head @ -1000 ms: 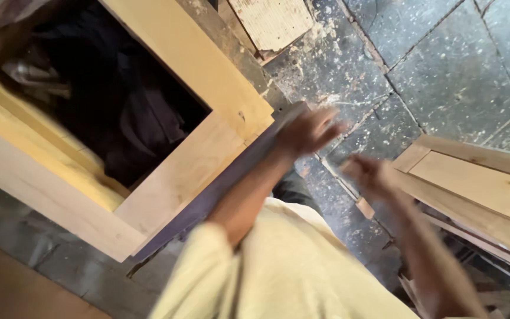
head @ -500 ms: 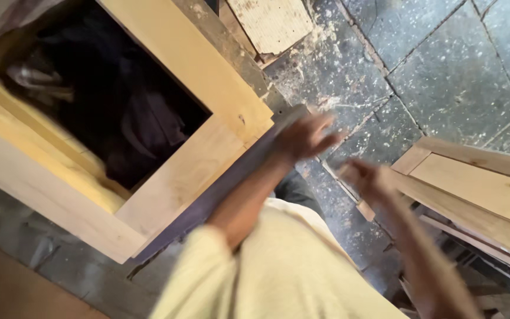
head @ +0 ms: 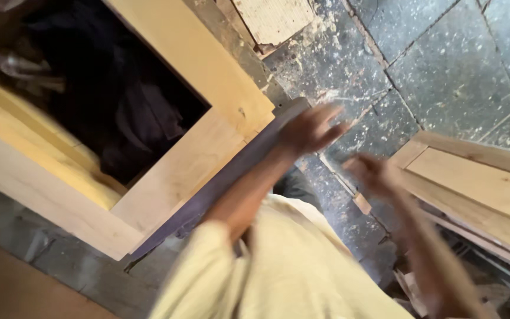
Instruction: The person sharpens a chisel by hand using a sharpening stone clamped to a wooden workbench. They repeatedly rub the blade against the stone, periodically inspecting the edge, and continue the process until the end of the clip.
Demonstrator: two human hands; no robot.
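Nearest to us is our own pale yellow sleeve (head: 278, 272), filling the bottom of the view, with both bare forearms stretched away from it. Our left hand (head: 311, 127) is at the end of a forearm that rises up and to the right. Its fingers (head: 332, 118) are spread and loosely open, blurred, and we cannot tell whether they touch anything. It hovers just beside the corner of the wooden frame (head: 208, 153), close to the dark strip (head: 237, 171) that runs along the frame's outer edge.

Our right hand (head: 373, 174) lies lower and to the right, also blurred. Its fingers look half curled and it has hold of nothing that we can make out. It sits just beside the near end of a wooden panel (head: 479, 189) leaning at the right, with more boards (head: 473, 236) stacked under it.

The frame rests tilted on the stone floor (head: 444, 65). Inside its opening lies dark cloth (head: 119, 112). Beyond the hands the floor is speckled with pale dust, and a flat light slab (head: 273, 20) lies at the top.
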